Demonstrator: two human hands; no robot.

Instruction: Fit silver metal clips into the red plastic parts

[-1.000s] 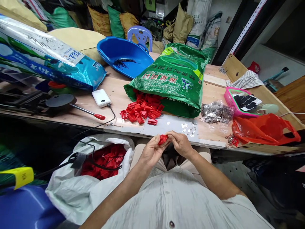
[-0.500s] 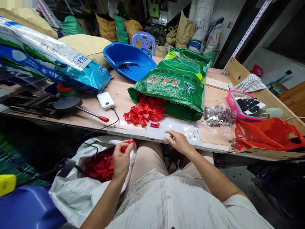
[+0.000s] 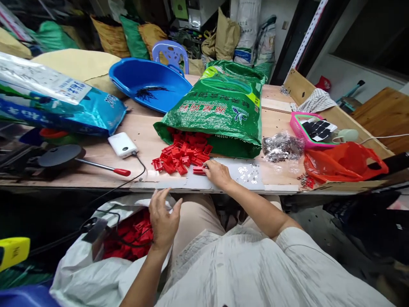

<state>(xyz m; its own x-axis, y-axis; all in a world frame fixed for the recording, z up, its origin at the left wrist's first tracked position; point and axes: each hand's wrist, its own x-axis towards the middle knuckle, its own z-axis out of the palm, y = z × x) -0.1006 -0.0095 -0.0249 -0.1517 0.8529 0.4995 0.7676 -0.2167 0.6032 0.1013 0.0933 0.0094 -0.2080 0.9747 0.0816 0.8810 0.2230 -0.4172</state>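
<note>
Red clip (image 3: 198,170) on the counter (image 3: 143,145) touches the right hand (image 3: 217,174), its grip impossible to tell; left hand (image 3: 163,218) hangs fingers apart above the white sack (image 3: 83,273).

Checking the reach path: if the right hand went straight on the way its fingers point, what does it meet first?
The right hand points left and forward. First comes the lone red part at its fingertips, possibly already touched; behind that, the red pile spilling from the green sack.
</note>
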